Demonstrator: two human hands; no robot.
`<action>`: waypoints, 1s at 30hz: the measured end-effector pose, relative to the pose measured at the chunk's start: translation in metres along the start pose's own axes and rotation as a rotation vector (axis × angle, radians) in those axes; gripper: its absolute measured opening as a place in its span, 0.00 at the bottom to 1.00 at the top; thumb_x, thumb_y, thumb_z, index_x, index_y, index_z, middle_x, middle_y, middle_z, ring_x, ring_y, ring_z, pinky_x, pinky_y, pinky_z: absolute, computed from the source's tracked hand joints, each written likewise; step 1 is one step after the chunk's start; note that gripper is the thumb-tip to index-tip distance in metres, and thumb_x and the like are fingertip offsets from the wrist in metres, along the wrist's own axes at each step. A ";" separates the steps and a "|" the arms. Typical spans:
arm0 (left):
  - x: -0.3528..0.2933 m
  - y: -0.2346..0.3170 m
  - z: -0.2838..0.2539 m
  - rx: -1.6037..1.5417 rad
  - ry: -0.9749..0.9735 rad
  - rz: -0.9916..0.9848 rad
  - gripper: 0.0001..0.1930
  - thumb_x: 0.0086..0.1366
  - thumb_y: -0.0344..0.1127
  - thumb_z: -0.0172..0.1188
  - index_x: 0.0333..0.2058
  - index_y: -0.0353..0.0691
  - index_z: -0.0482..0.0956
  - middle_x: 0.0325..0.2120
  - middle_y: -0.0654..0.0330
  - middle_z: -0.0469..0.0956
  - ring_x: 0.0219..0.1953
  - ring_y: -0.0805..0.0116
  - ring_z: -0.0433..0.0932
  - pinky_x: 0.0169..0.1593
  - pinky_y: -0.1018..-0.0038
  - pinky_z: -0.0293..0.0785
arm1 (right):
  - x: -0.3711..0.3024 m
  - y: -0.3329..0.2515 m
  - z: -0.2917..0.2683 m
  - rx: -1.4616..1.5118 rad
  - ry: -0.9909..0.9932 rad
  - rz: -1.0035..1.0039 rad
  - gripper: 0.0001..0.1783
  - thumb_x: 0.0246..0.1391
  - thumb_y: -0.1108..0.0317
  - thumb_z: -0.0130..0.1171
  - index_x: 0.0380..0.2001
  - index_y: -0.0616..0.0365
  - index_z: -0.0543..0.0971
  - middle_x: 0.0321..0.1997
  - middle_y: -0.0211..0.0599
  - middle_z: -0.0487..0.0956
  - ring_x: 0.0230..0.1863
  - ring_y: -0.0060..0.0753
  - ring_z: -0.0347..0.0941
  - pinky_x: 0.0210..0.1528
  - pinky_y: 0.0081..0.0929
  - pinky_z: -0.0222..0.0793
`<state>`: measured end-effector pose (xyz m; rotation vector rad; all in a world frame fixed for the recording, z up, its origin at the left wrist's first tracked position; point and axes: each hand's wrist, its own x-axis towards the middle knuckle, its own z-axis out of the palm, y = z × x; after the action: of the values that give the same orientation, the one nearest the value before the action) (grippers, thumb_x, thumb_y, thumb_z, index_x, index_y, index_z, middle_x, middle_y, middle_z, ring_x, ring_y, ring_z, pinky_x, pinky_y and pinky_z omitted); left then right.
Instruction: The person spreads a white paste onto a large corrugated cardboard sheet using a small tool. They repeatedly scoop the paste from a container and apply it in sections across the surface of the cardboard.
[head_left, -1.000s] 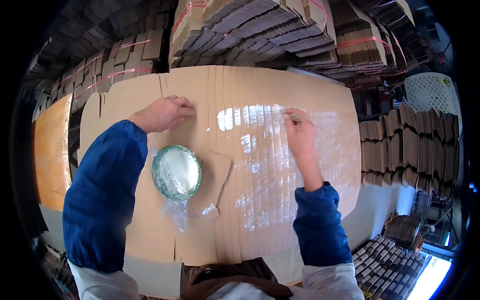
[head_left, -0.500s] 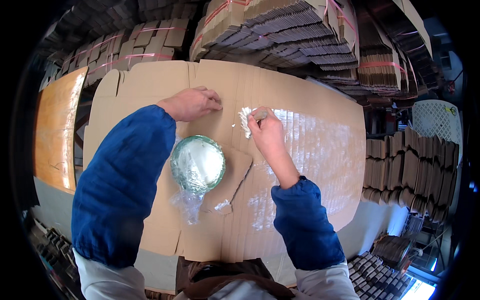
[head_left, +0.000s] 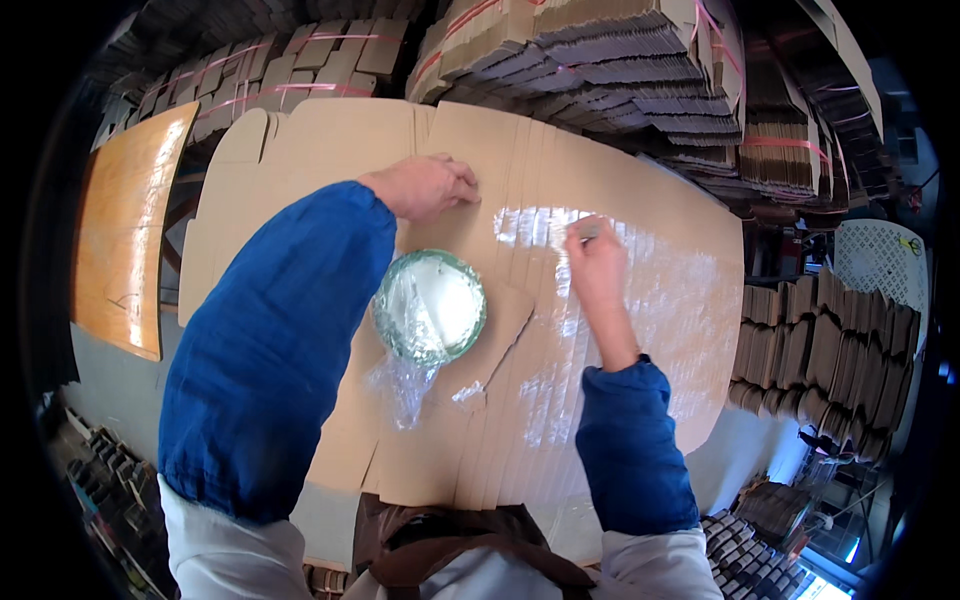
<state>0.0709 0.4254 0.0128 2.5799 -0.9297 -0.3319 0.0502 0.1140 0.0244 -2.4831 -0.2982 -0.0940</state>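
A large brown cardboard sheet (head_left: 330,150) lies before me, its right part coated with glossy white paste (head_left: 650,300). My right hand (head_left: 598,265) is closed around a short-handled brush (head_left: 590,231), held down on the coated part; its bristles are hidden. My left hand (head_left: 425,188) rests on the bare cardboard left of the paste, fingers loosely bent, tips down, with nothing visible in it. Nearer to me, between my arms, stands a round green-rimmed tub (head_left: 478,310) of white paste. Crumpled clear plastic film (head_left: 408,390) covers part of it and hangs over its near side.
A torn cardboard piece (head_left: 505,300) lies under the tub. Strapped cardboard stacks (head_left: 590,70) rise along the far side, and more stacks (head_left: 820,350) stand right, near a white perforated plastic surface (head_left: 880,260). A glossy wooden board (head_left: 125,240) is at left.
My right hand has drawn the brush to the right, and the thick white dab is spread into a thin wet band. The left hand keeps its place on the cardboard; the whole view has shifted.
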 end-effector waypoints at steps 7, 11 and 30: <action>-0.066 0.027 0.000 -0.787 0.497 -0.559 0.20 0.75 0.42 0.49 0.56 0.36 0.75 0.53 0.54 0.77 0.55 0.64 0.75 0.59 0.69 0.70 | -0.060 0.019 -0.077 1.339 0.089 0.568 0.07 0.67 0.67 0.53 0.40 0.59 0.76 0.34 0.32 0.77 0.29 0.23 0.72 0.43 0.36 0.75; -0.155 0.082 0.041 -1.043 0.664 -0.949 0.25 0.76 0.50 0.46 0.58 0.33 0.72 0.50 0.54 0.77 0.52 0.64 0.76 0.56 0.68 0.71 | -0.118 0.002 -0.041 1.706 0.025 0.781 0.08 0.67 0.65 0.52 0.44 0.55 0.76 0.34 0.32 0.78 0.29 0.24 0.71 0.53 0.46 0.69; -0.156 0.156 0.079 -1.528 0.339 -0.921 0.38 0.71 0.66 0.45 0.60 0.31 0.68 0.52 0.56 0.72 0.52 0.67 0.69 0.58 0.68 0.65 | -0.148 -0.026 0.008 1.901 0.035 0.896 0.08 0.65 0.61 0.55 0.43 0.48 0.78 0.28 0.23 0.76 0.31 0.22 0.70 0.57 0.45 0.61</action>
<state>-0.1608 0.3949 0.0220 1.2986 0.5935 -0.5125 -0.0992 0.1105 0.0126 -0.5420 0.5545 0.3578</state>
